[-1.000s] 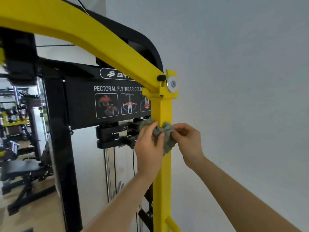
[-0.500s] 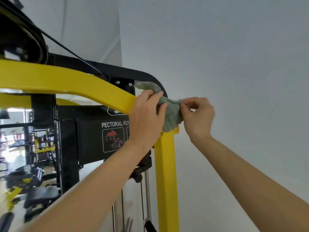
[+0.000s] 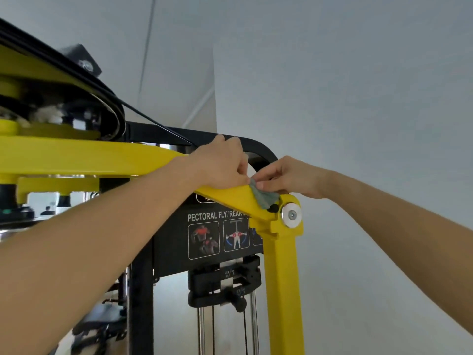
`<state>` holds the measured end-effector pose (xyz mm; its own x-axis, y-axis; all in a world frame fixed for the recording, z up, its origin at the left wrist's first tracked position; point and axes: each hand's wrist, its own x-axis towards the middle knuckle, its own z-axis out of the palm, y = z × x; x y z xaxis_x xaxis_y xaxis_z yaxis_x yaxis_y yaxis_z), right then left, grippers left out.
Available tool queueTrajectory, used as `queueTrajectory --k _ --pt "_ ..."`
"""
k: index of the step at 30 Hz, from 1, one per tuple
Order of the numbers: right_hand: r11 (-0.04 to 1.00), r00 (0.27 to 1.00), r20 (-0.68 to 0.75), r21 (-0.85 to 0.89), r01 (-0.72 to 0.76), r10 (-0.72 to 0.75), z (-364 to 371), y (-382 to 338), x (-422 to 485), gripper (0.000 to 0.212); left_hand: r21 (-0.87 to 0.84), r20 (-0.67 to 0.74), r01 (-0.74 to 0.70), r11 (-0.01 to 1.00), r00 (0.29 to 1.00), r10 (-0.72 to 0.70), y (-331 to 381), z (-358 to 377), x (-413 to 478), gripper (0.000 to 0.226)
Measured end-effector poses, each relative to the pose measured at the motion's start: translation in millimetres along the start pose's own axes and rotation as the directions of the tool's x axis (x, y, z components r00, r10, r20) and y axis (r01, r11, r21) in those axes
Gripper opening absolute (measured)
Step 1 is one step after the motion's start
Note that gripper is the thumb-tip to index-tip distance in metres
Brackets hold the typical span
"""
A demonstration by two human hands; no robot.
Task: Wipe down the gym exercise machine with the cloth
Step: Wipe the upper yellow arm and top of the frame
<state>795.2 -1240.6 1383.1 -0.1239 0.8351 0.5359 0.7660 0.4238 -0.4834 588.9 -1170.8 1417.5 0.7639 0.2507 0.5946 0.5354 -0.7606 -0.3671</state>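
- Left hand [image 3: 220, 162]: fingers curled, pinching the grey cloth [image 3: 263, 196] atop the yellow arm [image 3: 230, 194].
- Right hand [image 3: 289, 175]: fingertips pinch the same cloth, just above the pivot bolt [image 3: 291, 215].

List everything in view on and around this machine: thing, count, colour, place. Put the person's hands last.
cloth: one, grey-green, draped over the sloping arm near its pivot
sloping arm: one, yellow, running from the left to the pivot
upright post: one, yellow, below the pivot
pivot cap: one, white with a metal bolt, at the top of the post
exercise placard: one, black with white lettering, behind the arm
weight stack: one, black, below the placard
wall: pale grey, behind
left hand: on top of the arm, pinching the cloth
right hand: pinching the cloth's other edge
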Motion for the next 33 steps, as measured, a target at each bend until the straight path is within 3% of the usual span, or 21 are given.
queueTrajectory --k 5,14,18,22,28,33 --pt "0.998 0.997 -0.039 0.026 0.065 -0.064 3.9 -2.3 2.3 0.025 0.044 0.040 -0.112 0.993 0.993 0.110 -10.6 -5.8 -4.5 0.016" --pt "0.963 0.961 -0.072 0.018 0.267 -0.265 29.4 -38.4 27.6 0.028 0.129 -0.004 -0.062 0.990 0.998 0.063 -45.9 -43.0 -47.8 0.041" --pt "0.949 0.950 -0.024 0.035 0.312 -0.312 37.3 -58.4 41.7 0.033 0.195 -0.154 0.006 0.981 0.988 0.025 -64.0 -51.0 -77.6 0.043" --pt "0.943 0.944 0.025 0.051 0.328 -0.329 43.6 -78.0 55.2 0.044 0.234 -0.322 0.003 0.972 0.944 0.075 -74.7 -48.5 -106.7 0.038" --pt "0.933 0.933 0.013 -0.003 0.360 -0.360 58.4 -112.0 68.2 0.044 0.245 -0.563 0.043 0.969 0.819 0.106 -79.4 -36.5 -137.5 0.015" --pt "0.924 0.923 -0.061 -0.055 0.378 -0.381 69.8 -116.9 61.6 0.034 0.104 -0.687 0.110 0.988 0.726 -0.009 -75.9 -8.6 -157.0 0.013"
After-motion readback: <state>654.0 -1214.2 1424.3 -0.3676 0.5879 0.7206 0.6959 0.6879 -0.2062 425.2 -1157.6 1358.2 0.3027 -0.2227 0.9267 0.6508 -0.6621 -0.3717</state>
